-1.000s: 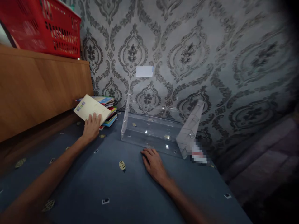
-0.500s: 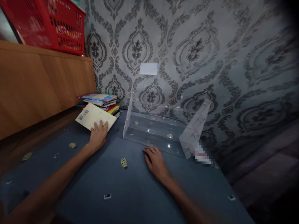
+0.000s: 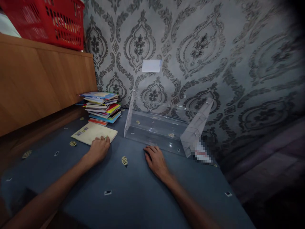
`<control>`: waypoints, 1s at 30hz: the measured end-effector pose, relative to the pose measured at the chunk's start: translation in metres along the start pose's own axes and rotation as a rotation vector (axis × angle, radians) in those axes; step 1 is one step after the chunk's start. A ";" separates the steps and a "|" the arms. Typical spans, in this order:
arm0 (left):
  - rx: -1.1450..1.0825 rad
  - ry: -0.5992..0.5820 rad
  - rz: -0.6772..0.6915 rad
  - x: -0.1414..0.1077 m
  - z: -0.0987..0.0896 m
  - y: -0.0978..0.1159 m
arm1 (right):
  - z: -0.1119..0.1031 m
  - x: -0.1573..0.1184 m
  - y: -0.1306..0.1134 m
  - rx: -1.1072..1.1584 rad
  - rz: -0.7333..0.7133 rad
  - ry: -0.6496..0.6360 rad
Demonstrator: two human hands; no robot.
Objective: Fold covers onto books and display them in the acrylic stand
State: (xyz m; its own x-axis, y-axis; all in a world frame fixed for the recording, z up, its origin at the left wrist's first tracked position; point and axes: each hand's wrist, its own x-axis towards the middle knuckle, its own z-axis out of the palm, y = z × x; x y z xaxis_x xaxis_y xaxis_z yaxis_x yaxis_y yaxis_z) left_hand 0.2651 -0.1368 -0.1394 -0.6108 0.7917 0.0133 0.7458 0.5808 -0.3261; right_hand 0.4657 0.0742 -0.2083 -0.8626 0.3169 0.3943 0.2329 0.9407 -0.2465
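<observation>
Left hand (image 3: 98,150): fingers on cream book (image 3: 89,132); clamping cannot be told.
Right hand (image 3: 156,161): grip apart, clear rack (image 3: 198,123) just beyond.
Book stack (image 3: 101,108): beyond left grip.

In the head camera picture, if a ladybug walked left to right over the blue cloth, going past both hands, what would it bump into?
Cream book with the left hand on its right part → right hand → blurred white patch, too unclear to name.
</observation>
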 end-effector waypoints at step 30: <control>-0.368 0.314 0.273 -0.054 -0.003 0.027 | -0.014 0.005 -0.020 0.066 0.091 -0.114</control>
State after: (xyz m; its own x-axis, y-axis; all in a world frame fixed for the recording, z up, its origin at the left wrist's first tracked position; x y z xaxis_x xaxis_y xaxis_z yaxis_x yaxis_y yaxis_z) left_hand 0.3194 -0.1630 -0.1462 -0.3155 0.9085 0.2741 0.9441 0.3296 -0.0058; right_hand 0.4628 0.0585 -0.1888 -0.8856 0.3813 0.2652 0.2860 0.8976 -0.3354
